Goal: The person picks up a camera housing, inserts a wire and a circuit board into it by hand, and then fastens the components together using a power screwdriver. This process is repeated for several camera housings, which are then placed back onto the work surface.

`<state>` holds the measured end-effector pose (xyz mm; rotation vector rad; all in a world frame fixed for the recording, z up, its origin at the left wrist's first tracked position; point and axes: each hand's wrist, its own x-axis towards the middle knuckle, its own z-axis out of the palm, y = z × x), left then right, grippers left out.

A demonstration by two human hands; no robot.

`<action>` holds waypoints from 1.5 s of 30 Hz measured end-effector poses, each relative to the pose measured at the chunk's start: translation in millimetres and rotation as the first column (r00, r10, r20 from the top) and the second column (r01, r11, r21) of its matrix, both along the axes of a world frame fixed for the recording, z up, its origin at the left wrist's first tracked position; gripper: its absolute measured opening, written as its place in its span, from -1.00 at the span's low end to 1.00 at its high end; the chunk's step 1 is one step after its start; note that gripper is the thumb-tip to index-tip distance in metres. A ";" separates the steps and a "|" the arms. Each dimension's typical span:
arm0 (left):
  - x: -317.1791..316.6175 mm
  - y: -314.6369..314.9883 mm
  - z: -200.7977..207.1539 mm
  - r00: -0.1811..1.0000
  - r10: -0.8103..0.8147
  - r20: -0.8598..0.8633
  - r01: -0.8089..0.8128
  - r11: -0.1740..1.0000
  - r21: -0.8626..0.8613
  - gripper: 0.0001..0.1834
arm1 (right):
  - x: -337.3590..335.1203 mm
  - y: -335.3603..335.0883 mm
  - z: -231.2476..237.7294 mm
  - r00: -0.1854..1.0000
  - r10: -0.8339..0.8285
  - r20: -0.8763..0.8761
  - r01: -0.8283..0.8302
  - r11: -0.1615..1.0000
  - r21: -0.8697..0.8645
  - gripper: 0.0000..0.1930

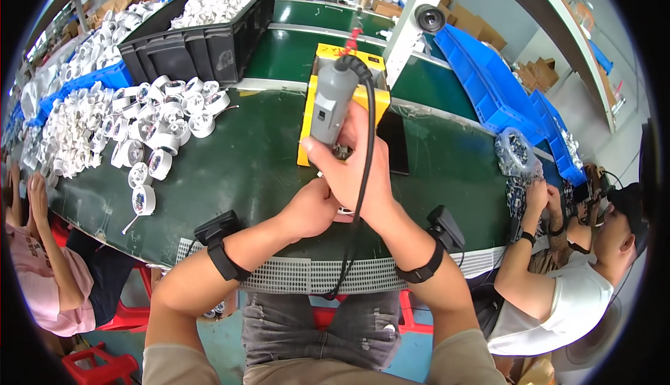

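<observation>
My right hand [364, 169] is wrapped round a grey electric screwdriver [331, 102], which points down and hangs from a red cord. Its black cable runs down past my wrist. Close below, my left hand [310, 209] is closed, its fingers meeting my right hand. A bit of a small white part [344, 210] shows beneath the hands; most of it is hidden. Just beyond the hands stands a yellow box [307, 130], partly covered by the screwdriver. Several round white units with clear fronts [144, 199] lie on the green tabletop [230, 176] to the left.
A black crate [188, 54] heaped with white parts stands at the back left. Blue bins [481, 81] sit at the right, near a clear plastic bag [515, 153]. A dark flat piece [396, 146] lies beside the yellow box. People work on both sides.
</observation>
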<state>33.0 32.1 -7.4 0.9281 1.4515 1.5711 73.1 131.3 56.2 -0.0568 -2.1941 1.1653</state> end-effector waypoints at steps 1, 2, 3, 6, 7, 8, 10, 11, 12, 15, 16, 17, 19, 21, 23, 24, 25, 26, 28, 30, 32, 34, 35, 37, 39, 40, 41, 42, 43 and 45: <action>1.2 0.7 2.1 1.000 0.007 0.000 -0.007 1.000 0.007 -0.66 | -4.3 0.7 -4.8 0.996 0.019 -0.092 -0.017 1.000 0.021 -0.33; 3.0 3.0 3.8 0.993 0.033 0.113 -0.031 0.999 -0.018 -0.66 | -8.5 4.5 -11.7 0.979 0.046 -0.199 -0.054 0.998 -0.036 -0.36; 3.7 5.1 4.4 0.973 0.060 0.225 -0.051 0.998 -0.044 -0.65 | -11.9 7.9 -15.5 0.951 0.067 -0.303 -0.098 0.991 -0.089 -0.39; -0.8 6.8 -4.4 0.946 0.118 0.301 -0.091 0.990 -0.104 -0.64 | -21.8 5.0 -1.7 0.781 -0.036 -0.623 -0.247 0.899 -0.362 -0.48; -0.9 8.2 -4.0 0.935 0.151 0.321 -0.112 0.984 -0.136 -0.64 | -19.1 8.6 10.9 0.772 -0.112 -0.625 -0.190 0.899 -0.395 -0.47; 0.7 7.7 -2.5 0.928 0.179 0.326 -0.142 0.981 -0.134 -0.62 | -21.4 14.0 14.0 0.776 -0.105 -0.622 -0.192 0.899 -0.392 -0.47; -0.8 5.5 0.3 0.927 0.192 0.322 -0.147 0.976 -0.160 -0.62 | -27.3 22.1 18.5 0.817 -0.165 -0.553 -0.043 0.938 -0.343 -0.49; -1.8 5.6 0.5 0.929 0.202 0.311 -0.148 0.971 -0.189 -0.62 | -30.5 23.2 18.9 0.818 -0.165 -0.552 -0.040 0.939 -0.341 -0.49; -2.6 6.7 -0.3 0.929 0.199 0.313 -0.145 0.972 -0.188 -0.62 | -33.3 24.1 18.8 0.814 -0.173 -0.555 -0.030 0.941 -0.337 -0.50; -3.2 6.9 -3.2 0.925 0.201 0.322 -0.150 0.973 -0.176 -0.61 | -38.7 20.1 17.8 0.811 -0.184 -0.555 -0.029 0.936 -0.352 -0.53; -3.9 6.7 -2.1 0.929 0.204 0.308 -0.152 0.971 -0.184 -0.60 | -39.9 19.0 17.6 0.810 -0.185 -0.557 -0.040 0.929 -0.367 -0.56; -4.5 6.7 -1.4 0.933 0.207 0.293 -0.155 0.969 -0.192 -0.60 | -40.9 19.1 16.5 0.812 -0.184 -0.554 -0.041 0.929 -0.368 -0.56; -5.6 6.5 -1.0 0.932 0.208 0.297 -0.157 0.970 -0.188 -0.60 | -42.6 18.8 14.6 0.810 -0.185 -0.556 -0.030 0.934 -0.355 -0.58; -5.9 5.0 -0.9 0.931 0.208 0.301 -0.158 0.971 -0.182 -0.60 | -43.9 16.5 13.9 0.810 -0.180 -0.558 -0.039 0.933 -0.358 -0.58; -4.8 6.5 -0.3 0.935 0.214 0.283 -0.161 0.967 -0.197 -0.60 | -43.5 19.3 12.3 0.805 -0.181 -0.564 -0.054 0.926 -0.374 -0.59; -4.1 7.4 -0.2 0.935 0.218 0.279 -0.164 0.965 -0.204 -0.60 | -43.0 21.4 11.4 0.812 -0.174 -0.558 -0.049 0.931 -0.362 -0.59; -3.8 7.2 -0.3 0.931 0.218 0.292 -0.165 0.967 -0.196 -0.61 | -42.8 21.8 11.3 0.819 -0.165 -0.549 -0.039 0.939 -0.341 -0.59; -3.5 7.2 -0.4 0.927 0.219 0.304 -0.166 0.968 -0.189 -0.61 | -42.3 22.3 10.9 0.820 -0.166 -0.548 -0.037 0.940 -0.340 -0.59; -3.2 7.6 -0.5 0.929 0.225 0.294 -0.173 0.966 -0.194 -0.62 | -41.3 23.0 10.2 0.834 -0.133 -0.536 -0.014 0.966 -0.260 -0.55; -3.2 8.3 -0.6 0.930 0.232 0.284 -0.180 0.963 -0.200 -0.63 | -40.0 22.5 10.7 0.844 -0.138 -0.518 -0.003 0.965 -0.263 -0.55; -4.4 8.3 -0.5 0.917 0.256 0.305 -0.200 0.958 -0.204 -0.64 | -39.0 20.8 10.8 0.855 -0.142 -0.499 0.003 0.963 -0.268 -0.55; -4.7 8.0 -0.9 0.917 0.259 0.304 -0.204 0.958 -0.200 -0.65 | -33.1 18.0 9.0 0.862 -0.124 -0.491 -0.032 0.955 -0.296 -0.53; -4.7 8.0 -1.6 0.917 0.260 0.303 -0.208 0.959 -0.195 -0.65 | -28.0 16.5 8.2 0.864 -0.129 -0.487 -0.025 0.954 -0.297 -0.53; -4.1 7.5 1.4 0.916 0.265 0.301 -0.211 0.957 -0.200 -0.65 | -15.0 13.1 5.3 0.859 -0.094 -0.504 -0.091 0.940 -0.330 -0.51; -4.4 7.7 0.3 0.913 0.275 0.301 -0.219 0.953 -0.207 -0.65 | -4.1 12.4 -0.8 0.870 -0.065 -0.489 -0.109 0.942 -0.319 -0.48; -5.1 7.6 -0.2 0.916 0.269 0.299 -0.216 0.956 -0.200 -0.65 | -0.6 10.3 -2.7 0.874 -0.072 -0.480 -0.103 0.939 -0.329 -0.48; -5.6 7.6 -0.6 0.918 0.264 0.297 -0.213 0.958 -0.192 -0.65 | 1.5 8.4 -4.2 0.878 -0.080 -0.472 -0.098 0.935 -0.340 -0.47; -5.4 8.0 -0.7 0.917 0.260 0.301 -0.210 0.960 -0.188 -0.65 | 2.7 6.3 -4.5 0.883 -0.084 -0.461 -0.098 0.928 -0.358 -0.47; -5.6 7.5 -0.3 0.917 0.259 0.303 -0.207 0.959 -0.191 -0.65 | 2.8 4.8 -5.1 0.884 -0.088 -0.458 -0.095 0.928 -0.361 -0.47; -5.8 6.3 1.9 0.922 0.248 0.296 -0.201 0.963 -0.181 -0.65 | 2.6 3.1 -6.1 0.900 -0.089 -0.428 -0.090 0.920 -0.381 -0.48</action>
